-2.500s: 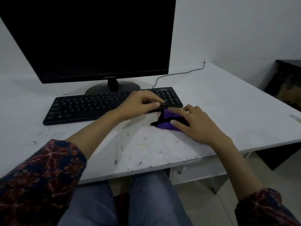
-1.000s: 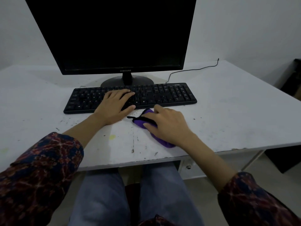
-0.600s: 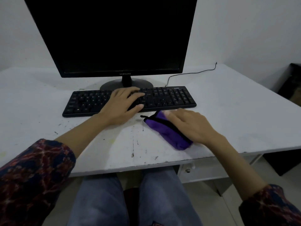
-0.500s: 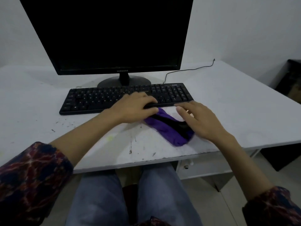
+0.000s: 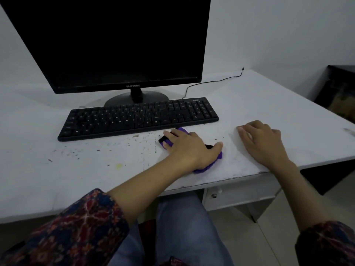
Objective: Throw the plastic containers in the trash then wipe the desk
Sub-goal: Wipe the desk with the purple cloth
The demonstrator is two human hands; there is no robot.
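A purple cloth with a black edge (image 5: 208,166) lies on the white desk (image 5: 259,104), just in front of the keyboard's right half. My left hand (image 5: 189,148) lies flat on top of it, fingers stretched out and pressing it onto the desk. My right hand (image 5: 263,141) rests on the bare desk to the right of the cloth, fingers relaxed and holding nothing. Dark specks and a small yellow stain (image 5: 119,166) mark the desk left of the cloth. No plastic container is in view.
A black keyboard (image 5: 134,118) sits mid-desk with a black monitor (image 5: 115,45) behind it and a thin cable (image 5: 211,82) running to the back right. A dark box (image 5: 340,91) stands beyond the desk's right edge. My knees are under the front edge.
The cloth has passed from under my right hand to under my left hand. My left hand left the keyboard, and my right hand moved right onto the bare desk.
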